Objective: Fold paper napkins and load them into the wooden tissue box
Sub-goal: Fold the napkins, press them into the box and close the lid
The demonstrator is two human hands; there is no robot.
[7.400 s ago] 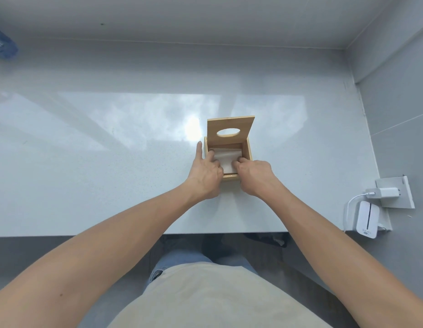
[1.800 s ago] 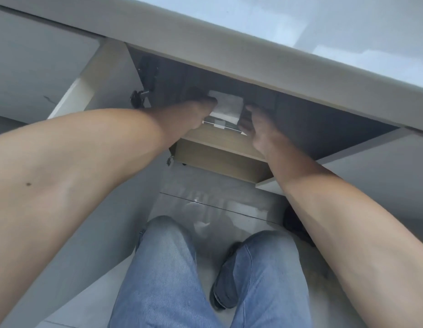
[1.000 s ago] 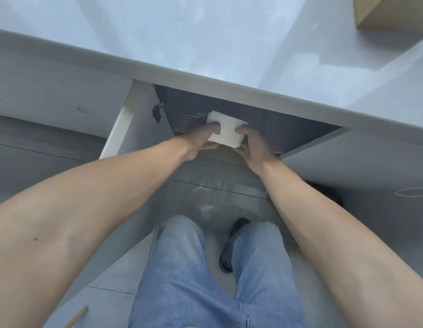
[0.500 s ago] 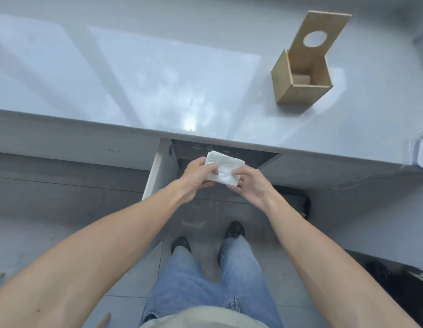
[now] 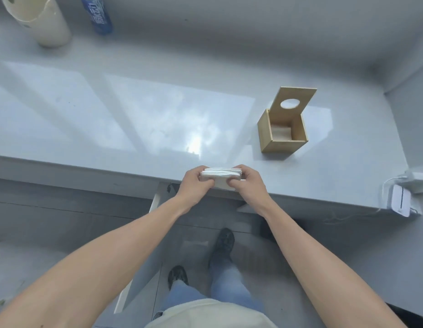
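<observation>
- You're holding the napkin stack (image 5: 221,177) at the surface (image 5: 134,119) edge, left hand (image 5: 196,179) and right hand (image 5: 244,178) fingers pinching its ends.
- Box (image 5: 282,130) is sitting open, well apart to the right.

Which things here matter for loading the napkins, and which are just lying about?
Job: napkin stack held between left hand and right hand; open wooden tissue box.

Lying about: cream cylinder, blue bottle, white charger.

Counter: you face a glossy pale-grey worktop (image 5: 111,119) mirroring a bright window.
Walls: plain grey behind and to your right.
Floor: grey tiles (image 5: 40,233) under you.
Corner: white charger (image 5: 400,202), cable.
</observation>
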